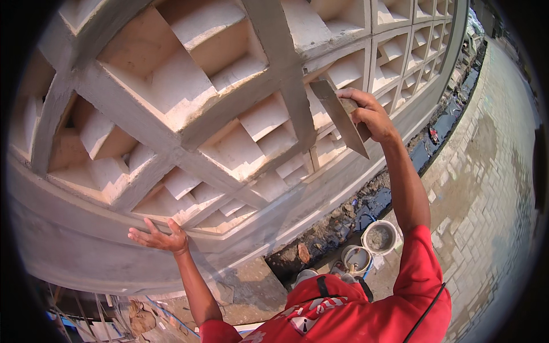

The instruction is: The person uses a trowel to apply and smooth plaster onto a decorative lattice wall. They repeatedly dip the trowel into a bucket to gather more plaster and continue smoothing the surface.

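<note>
My right hand is closed round the handle of a flat rectangular plastering trowel. The long metal blade stands on edge close to the wall, next to a darker grey mortar strip between the openwork blocks. Whether the blade touches the wall, I cannot tell. Low on the left, my left hand is open and empty, fingers spread, near the ledge below the blocks. Pale stepped ventilation blocks, framed by grey mortar bands, fill the wall in front of me.
By my feet stand two buckets, one with grey mix and one with a tool and pale liquid. A gutter with dark water runs along the wall's base. Paving lies to the right. Sticks and debris lie at lower left.
</note>
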### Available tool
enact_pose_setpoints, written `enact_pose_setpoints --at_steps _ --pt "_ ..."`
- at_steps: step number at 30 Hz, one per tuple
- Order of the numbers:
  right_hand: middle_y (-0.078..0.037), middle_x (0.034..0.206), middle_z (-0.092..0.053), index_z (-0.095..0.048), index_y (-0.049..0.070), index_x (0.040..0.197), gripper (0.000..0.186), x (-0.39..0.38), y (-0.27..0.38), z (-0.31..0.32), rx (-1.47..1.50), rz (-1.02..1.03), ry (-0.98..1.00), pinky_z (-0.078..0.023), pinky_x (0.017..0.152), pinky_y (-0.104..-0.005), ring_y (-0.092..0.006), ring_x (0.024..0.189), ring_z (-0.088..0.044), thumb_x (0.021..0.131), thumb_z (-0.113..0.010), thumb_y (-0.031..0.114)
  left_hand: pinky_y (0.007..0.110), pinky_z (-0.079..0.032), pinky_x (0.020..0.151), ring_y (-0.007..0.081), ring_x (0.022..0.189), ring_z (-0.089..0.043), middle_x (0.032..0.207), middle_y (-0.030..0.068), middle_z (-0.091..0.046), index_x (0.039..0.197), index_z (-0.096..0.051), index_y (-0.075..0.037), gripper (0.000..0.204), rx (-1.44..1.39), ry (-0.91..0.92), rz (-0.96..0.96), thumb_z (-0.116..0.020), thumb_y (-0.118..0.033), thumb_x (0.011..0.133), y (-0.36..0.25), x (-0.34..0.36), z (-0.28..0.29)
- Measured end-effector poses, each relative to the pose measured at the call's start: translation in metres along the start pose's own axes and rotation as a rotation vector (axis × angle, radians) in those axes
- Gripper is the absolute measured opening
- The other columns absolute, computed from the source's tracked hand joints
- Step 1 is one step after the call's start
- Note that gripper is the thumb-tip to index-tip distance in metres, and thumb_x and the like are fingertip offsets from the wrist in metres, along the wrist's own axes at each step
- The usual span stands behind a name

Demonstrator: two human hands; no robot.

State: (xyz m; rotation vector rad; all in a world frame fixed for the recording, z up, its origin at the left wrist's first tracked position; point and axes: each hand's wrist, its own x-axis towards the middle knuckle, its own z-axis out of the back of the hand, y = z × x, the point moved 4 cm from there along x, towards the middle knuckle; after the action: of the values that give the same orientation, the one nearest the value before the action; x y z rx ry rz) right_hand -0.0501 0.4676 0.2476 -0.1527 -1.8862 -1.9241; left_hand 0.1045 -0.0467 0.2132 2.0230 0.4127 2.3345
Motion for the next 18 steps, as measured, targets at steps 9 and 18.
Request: enact_pose_setpoints --at_steps 9,18 --pt "-0.009 0.098 -0.062 -0.066 0.003 0.117 0.056 0.013 0.011 -0.007 -0.088 -0.026 0.113 -0.049 0.075 -0.0263 -0.0157 0.085 -0.058 0.062 -0.053 0.009 0.061 -0.018 0.112 0.0460 0.144 -0.014 0.156 0.0254 -0.018 0.139 -0.047 -0.004 0.062 0.014 0.038 0.011 -0.055 -0.045 0.093 0.004 -0.005 -0.001" --pt "-0.007 0.103 -0.065 -0.068 0.005 0.115 0.057 0.000 -0.019 -0.006 -0.031 -0.156 0.228 -0.047 0.083 -0.0264 -0.0168 0.094 -0.057 0.060 -0.054 0.006 0.061 -0.019 0.112 0.0456 0.144 -0.014 0.156 0.0256 -0.018 0.139 -0.047 -0.005 0.061 0.013 0.038 0.005 -0.053 -0.046 0.094 0.003 -0.003 -0.001"
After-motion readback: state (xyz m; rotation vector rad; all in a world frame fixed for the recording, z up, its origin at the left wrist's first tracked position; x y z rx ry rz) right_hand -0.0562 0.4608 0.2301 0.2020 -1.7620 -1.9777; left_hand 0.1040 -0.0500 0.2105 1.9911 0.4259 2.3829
